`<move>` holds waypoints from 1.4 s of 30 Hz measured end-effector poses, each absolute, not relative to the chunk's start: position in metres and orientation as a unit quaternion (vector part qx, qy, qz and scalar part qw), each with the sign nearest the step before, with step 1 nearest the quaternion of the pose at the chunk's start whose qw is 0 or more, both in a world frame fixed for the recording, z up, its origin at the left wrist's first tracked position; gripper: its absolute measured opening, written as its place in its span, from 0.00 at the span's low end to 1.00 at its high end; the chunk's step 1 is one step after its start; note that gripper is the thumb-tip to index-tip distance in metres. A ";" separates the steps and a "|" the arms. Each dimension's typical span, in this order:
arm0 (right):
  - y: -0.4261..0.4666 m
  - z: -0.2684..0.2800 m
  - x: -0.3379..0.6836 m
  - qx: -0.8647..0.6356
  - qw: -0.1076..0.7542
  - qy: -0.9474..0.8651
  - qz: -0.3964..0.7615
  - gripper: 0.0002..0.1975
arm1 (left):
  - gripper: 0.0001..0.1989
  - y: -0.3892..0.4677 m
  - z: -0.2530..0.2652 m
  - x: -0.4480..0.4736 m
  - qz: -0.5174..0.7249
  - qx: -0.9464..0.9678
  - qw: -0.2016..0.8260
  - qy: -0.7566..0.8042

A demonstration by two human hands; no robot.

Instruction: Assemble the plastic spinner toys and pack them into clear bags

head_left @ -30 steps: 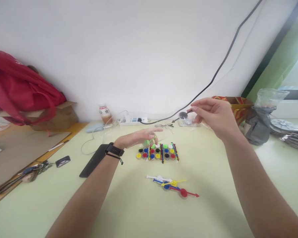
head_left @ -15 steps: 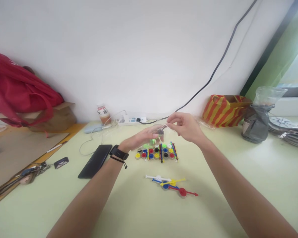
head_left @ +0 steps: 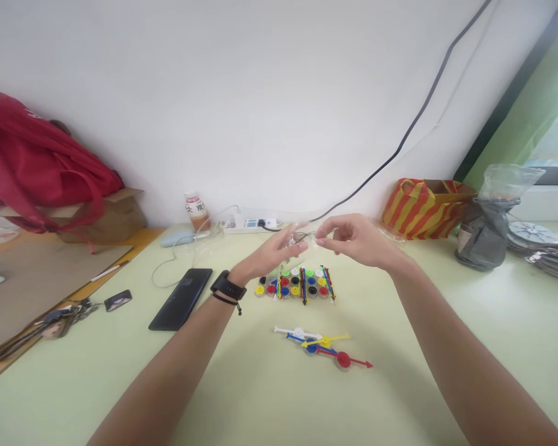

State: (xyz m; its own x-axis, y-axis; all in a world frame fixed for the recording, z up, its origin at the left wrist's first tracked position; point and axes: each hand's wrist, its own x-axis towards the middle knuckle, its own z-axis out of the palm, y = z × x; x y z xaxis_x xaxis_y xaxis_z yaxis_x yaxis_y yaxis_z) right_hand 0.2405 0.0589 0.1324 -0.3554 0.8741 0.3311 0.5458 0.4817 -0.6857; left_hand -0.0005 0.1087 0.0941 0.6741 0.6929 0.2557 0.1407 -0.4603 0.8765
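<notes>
My left hand [head_left: 276, 253] is closed on a crinkled clear plastic bag [head_left: 294, 237] above the table. Something dark shows near the bag's edge, too blurred to name. Close by, the thumb and forefinger of my right hand [head_left: 353, 240] pinch at the bag's right edge. Below the hands stand rows of small coloured discs on clear bases [head_left: 295, 291], with bundles of coloured arrows [head_left: 303, 288] laid between them. Nearer to me lie assembled arrow spinners: a white one [head_left: 298, 332], a blue one [head_left: 311, 349], a yellow one [head_left: 325, 341] and a red one [head_left: 343, 360].
A black phone [head_left: 181, 300] lies by my left forearm. Behind are a bottle [head_left: 196, 212] and a power strip [head_left: 251, 224] with cables. A striped bag [head_left: 425, 207] and a grey bag [head_left: 483, 238] stand right; a red bag [head_left: 46, 167] rests on a cardboard box left.
The left hand has turned a little and the green seen through the bag no longer shows. Right fingertips have drawn slightly to the right. The whole view has shifted slightly; the spinners lie as before.
</notes>
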 end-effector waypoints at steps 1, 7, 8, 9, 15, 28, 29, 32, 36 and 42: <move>0.060 0.132 0.243 -0.439 0.352 -0.788 0.251 0.10 | 0.34 0.108 0.094 0.001 0.314 0.797 0.437 0.274; 0.073 0.125 0.253 -0.369 0.445 -0.757 0.304 0.04 | 0.33 0.107 0.085 0.010 0.285 0.684 0.618 0.260; 0.074 0.126 0.254 -0.357 0.458 -0.754 0.306 0.04 | 0.30 0.107 0.084 0.011 0.262 0.672 0.647 0.246; 0.073 0.126 0.255 -0.350 0.464 -0.753 0.308 0.04 | 0.26 0.107 0.083 0.011 0.238 0.666 0.667 0.235; 0.068 0.128 0.258 -0.503 0.457 -0.685 0.263 0.24 | 0.23 0.113 0.100 -0.012 0.208 0.777 0.532 0.264; 0.038 0.069 0.155 -0.336 -0.107 -0.883 0.308 0.13 | 0.13 0.110 0.102 -0.012 0.230 0.888 -0.117 0.380; 0.034 0.068 0.151 -0.338 -0.110 -0.886 0.297 0.09 | 0.12 0.110 0.098 -0.008 0.220 0.895 -0.125 0.368; 0.029 0.067 0.148 -0.333 -0.119 -0.894 0.277 0.03 | 0.11 0.108 0.089 0.003 0.218 0.911 -0.133 0.325; 0.031 0.071 0.153 -0.314 -0.106 -0.901 0.279 0.05 | 0.11 0.105 0.082 0.012 0.200 0.925 -0.128 0.296; 0.030 0.083 0.157 -0.322 -0.089 -0.902 0.272 0.06 | 0.11 0.106 0.072 0.009 0.172 0.931 -0.105 0.304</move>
State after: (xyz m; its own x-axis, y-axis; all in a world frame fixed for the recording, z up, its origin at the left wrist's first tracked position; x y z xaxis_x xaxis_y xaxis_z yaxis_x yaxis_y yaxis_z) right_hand 0.1570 0.0299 0.0833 -0.7771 0.5320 -0.3364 0.6292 0.6446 -0.4343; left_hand 0.0094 0.1061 0.0719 0.7559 0.5305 0.3837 0.6028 -0.7926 -0.0917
